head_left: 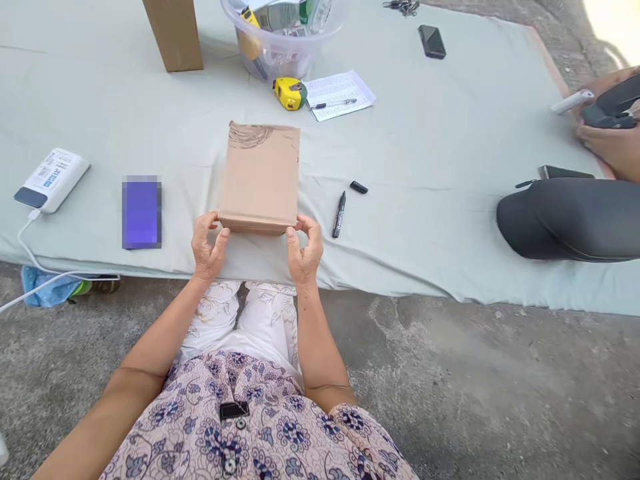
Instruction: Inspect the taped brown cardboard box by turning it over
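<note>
I have the left hand [209, 247] and right hand [305, 248] pinching the box [261, 179] by its near corners; scribbles [250, 135] mark mainly its far end, leaving most top unmarked.

This is a makeshift shared work spot, probably in a yard or open-sided shed, though the washed-out bright patch [617, 27] leaves that unsure. Rough, stained concrete ground [450, 380] surrounds 1 cloth-covered table [425, 140] bearing a plastic tub [283, 65] of odds and ends, a yellow tape measure [287, 94], a notepad [340, 85] and a power bank [59, 175]. Another person's hand [613, 147] shows at the right.
</note>
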Demonstrator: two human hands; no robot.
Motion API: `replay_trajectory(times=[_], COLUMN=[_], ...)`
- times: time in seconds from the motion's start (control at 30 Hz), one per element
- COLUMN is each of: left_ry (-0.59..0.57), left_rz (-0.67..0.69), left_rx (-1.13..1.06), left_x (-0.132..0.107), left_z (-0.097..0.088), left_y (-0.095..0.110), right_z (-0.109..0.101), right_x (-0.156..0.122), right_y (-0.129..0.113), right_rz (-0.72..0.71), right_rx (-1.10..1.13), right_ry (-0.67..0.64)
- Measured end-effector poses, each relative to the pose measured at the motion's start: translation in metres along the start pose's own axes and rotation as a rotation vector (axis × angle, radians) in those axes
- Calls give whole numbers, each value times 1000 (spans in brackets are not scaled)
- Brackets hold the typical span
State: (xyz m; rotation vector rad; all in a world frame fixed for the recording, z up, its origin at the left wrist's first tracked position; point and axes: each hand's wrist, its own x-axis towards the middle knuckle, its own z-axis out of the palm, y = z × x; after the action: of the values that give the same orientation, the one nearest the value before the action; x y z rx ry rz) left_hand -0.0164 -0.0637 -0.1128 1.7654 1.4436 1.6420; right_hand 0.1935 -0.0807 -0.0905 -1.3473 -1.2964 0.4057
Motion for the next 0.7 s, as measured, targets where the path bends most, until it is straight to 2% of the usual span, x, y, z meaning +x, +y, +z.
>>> replay_trajectory(times=[0.23,0.43,0.57,0.7], left_ry=[-62,-93,-132,-180], left_rz=[-21,-37,-62,-47], left_rx=[18,-36,-103,-151], left_x=[0,3,17,30], left_z=[1,-2,2,17], left_y=[-3,6,14,21], right_z=[8,7,10,21], right_x=[-1,4,13,14], right_y=[-4,-17,-27,-31], right_rz=[118,176,159,69], right_rx=[6,-37,-12,-67], right_ry=[-3,-19,-106,-154])
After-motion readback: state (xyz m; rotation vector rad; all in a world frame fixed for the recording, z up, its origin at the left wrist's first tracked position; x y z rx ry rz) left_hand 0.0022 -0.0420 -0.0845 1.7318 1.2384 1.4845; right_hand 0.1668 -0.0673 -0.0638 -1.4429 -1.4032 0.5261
